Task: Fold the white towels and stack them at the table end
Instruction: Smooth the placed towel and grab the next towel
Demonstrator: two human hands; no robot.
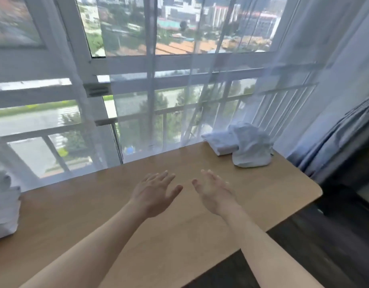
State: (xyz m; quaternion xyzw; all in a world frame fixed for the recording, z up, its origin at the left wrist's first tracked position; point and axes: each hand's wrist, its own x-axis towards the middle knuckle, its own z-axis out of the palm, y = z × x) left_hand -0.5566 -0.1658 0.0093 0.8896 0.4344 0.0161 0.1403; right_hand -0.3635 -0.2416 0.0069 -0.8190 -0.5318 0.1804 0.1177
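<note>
**Bare hands over a wooden table by a high window**

Though no brand, label or writing can be read anywhere, the setting is plain enough: a long wooden table (179, 231) with a smooth, pale-brown top and a rounded corner at the right end runs along a tall window (138, 90) with white frames and a railing of thin white bars; sheer, see-through curtains (200, 100) hang in front of the glass, and heavier blue-grey drapes (333, 129) fall in folds at the right; beyond the glass lie blurred buildings, trees and a road far below; dark flooring shows past the near table edge at the lower right.

At the far right end of the table lies a folded white towel (220, 142), flat and soft-edged, and just beside it, touching, a crumpled white towel (252, 148) sits in a rumpled heap; at the left edge of the view another stack of white towels (4, 210) rests on the table, partly cut off by the frame.

Both forearms reach out over the middle of the table; the left hand (153, 194) is back-up with fingers straight and spread, holding nothing; the right hand (212, 190) is turned edge-on, fingers likewise straight and relaxed, holding nothing; the two hands are near each other, apart, and well short of the towels at either end.
</note>
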